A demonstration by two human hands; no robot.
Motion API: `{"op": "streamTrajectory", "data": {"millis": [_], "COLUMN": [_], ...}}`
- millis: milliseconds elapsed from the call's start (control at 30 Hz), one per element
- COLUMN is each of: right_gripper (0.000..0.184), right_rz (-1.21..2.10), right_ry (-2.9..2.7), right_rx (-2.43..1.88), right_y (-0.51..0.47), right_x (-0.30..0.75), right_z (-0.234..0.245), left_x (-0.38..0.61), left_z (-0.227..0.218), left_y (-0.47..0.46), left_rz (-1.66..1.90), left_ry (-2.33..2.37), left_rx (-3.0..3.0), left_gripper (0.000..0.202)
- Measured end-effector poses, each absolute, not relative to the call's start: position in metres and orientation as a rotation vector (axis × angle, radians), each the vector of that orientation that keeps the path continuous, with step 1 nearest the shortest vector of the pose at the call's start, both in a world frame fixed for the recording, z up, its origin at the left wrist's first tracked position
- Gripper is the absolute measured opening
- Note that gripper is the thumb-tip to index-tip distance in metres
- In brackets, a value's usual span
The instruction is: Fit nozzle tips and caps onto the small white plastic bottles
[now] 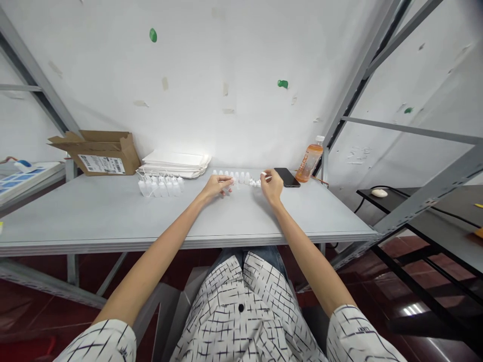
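"What sort of place is this?"

"A small packing workroom, I'd say. There's a grey steel worktop (94, 216), with slotted-angle racking (356, 85) rising at two o'clock."

"What else points that way?"

"At ten o'clock sits a cardboard carton (101, 153) bearing a barcode label (101, 164). Flat white packaging (175, 163) is stacked at eleven, with rows of small plastic bottles (160, 187) just in front. The white wall (188, 75) is bare and patched."

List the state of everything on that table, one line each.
Left hand: at the bottle row, grip unclear
Right hand: pinching a small white piece
Small white bottles: standing in a row
Larger plastic bottles: standing in a cluster
Cardboard box: flaps open
Orange drink bottle: standing, capped
Smartphone: lying flat, screen dark
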State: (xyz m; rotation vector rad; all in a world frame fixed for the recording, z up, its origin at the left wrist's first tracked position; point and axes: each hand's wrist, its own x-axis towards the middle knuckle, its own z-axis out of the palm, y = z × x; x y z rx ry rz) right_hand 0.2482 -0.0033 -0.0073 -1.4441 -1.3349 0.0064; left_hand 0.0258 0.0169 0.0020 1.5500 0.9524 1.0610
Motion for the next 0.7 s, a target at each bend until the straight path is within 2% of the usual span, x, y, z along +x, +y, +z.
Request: {"op": "streamTrajectory", "data": {"millis": [167,433,700], "right_gripper": [0.021,0.018,0.028], "right_rz": [-0.109,-0.062,-0.109], "right_ry": [-1.495,-1.845,-1.852], "right_rx": [-1.624,-1.882,-1.903], "right_y": [-0.007,-0.010,-0.017], "right_x": [0.268,0.256,0.253], "right_z": [-0.012,-0.018,-0.014], "left_x": [0.026,0.026,0.025], "left_z": [0.000,-0.002,-0.002], "left_y": [0.020,0.022,0.022], "left_rz": [1.063,1.080,1.065], "left_ry": [0.954,0.968,0.986], "left_rx": [1.546,1.579,1.601], "left_gripper": [0.033,0.030,0.032]}}
